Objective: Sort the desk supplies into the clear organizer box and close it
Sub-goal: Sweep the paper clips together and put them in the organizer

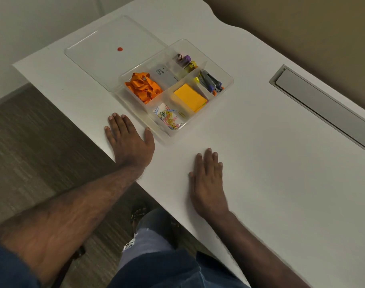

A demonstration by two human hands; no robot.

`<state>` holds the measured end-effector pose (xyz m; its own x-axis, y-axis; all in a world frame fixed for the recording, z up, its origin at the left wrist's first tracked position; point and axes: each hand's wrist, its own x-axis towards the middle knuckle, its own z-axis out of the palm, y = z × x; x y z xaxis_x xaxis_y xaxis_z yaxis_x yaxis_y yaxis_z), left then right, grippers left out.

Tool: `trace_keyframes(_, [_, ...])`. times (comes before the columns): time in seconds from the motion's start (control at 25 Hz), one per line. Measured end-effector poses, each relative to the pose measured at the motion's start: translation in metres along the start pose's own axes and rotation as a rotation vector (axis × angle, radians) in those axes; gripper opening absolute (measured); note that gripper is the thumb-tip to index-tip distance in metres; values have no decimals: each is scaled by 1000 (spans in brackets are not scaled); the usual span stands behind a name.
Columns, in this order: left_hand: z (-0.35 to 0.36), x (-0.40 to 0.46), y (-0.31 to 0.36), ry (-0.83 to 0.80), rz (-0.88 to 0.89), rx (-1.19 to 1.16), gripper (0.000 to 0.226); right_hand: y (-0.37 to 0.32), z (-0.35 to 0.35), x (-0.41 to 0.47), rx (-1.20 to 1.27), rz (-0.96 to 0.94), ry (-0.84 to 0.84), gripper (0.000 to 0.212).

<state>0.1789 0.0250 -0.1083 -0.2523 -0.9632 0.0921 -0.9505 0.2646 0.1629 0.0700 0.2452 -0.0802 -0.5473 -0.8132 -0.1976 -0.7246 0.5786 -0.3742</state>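
Hands flat, fingers spread, idle on tabletop [260, 142]: left hand [128, 140] beside filled organizer box [223, 88], right hand [207, 181] nearer; lid [94, 57] off, awaiting closing.

— What kind of room is it?

— A plain one. A white counter [271, 163] runs from the far left to the near right, and its far edge curves in a wave. A long grey cable flap [323, 109] is set flush into it on the right.

— And round it?

— A pale wall [21, 21] on the far left, a tan wall [312, 19] behind the far edge. On the near left lies a grey-brown streaked carpet [31, 146]. The light is soft and even, with faint shadows
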Motion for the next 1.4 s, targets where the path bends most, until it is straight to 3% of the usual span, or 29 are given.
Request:
trace_keyframes(0.32, [0, 0, -1, -4, 5, -6, 88, 18, -15, -28, -281, -202, 82, 69])
trace_keyframes(0.48, [-1, 0, 0, -2, 2, -6, 89, 20, -32, -26, -248, -228, 96, 45])
trace_keyframes(0.64, [0, 0, -1, 3, -3, -4, 89, 18, -48, -2, -169, -153, 30, 36])
trace_keyframes(0.8, [0, 0, 1, -3, -5, -7, 89, 23, -70, 29, 182, 165, -44, 10])
trace_keyframes(0.96, [-1, -1, 2, 4, 1, -22, 87, 35, -93, 46, 687, 366, -170, 21])
trace_keyframes(1.12, [-1, 1, 1, -6, -3, 2, 88, 28, -121, 67, 1029, 354, -193, 18])
trace_keyframes(1.4, [-2, -1, 2, -6, -5, 25, 89, -38, -145, 139, 1279, 243, -136, 17])
